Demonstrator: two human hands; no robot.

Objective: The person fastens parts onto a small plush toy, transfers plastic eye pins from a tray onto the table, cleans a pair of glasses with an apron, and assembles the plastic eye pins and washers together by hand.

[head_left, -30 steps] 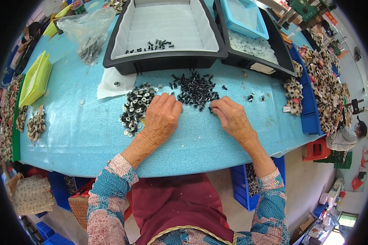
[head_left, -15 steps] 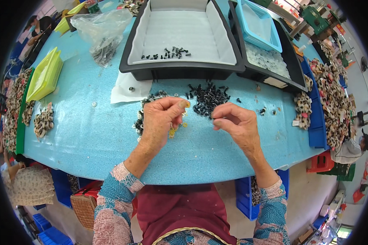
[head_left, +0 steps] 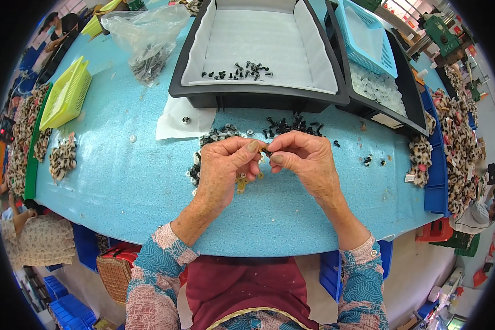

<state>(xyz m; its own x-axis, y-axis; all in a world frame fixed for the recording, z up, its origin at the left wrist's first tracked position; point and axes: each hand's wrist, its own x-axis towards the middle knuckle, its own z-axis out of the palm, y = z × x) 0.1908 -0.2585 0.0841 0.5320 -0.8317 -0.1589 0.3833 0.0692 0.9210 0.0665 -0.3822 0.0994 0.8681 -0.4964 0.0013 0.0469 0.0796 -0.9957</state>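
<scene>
- My left hand point(head_left: 224, 168) is curled, thumb and forefinger pinched on a small tan disc point(head_left: 263, 149), raised just above the table
- My right hand point(head_left: 305, 160) meets it from 3 o'clock, fingertips pressed together on a tiny black peg point(head_left: 267, 152) at the same spot
- I judge both pieces light, hard and slick, easy to drop; best held by the rim and by the shank, with fingertips only
- More tan bits point(head_left: 241, 183) lie under my left palm, and a heap of pale rings point(head_left: 210, 144) at its 11 o'clock
- A scatter of black pegs point(head_left: 291, 125) lies at 12 o'clock of my hands, near the black tray point(head_left: 258, 97), which holds a few more on white lining
- The turquoise tabletop point(head_left: 126, 181) looks smooth, so loose pieces may roll
- Farther off: a yellow basket point(head_left: 66, 93) at 10 o'clock, a clear bag point(head_left: 148, 38) at 11, spotted fabric pieces point(head_left: 456, 143) at 3, with a crowded workshop around
</scene>
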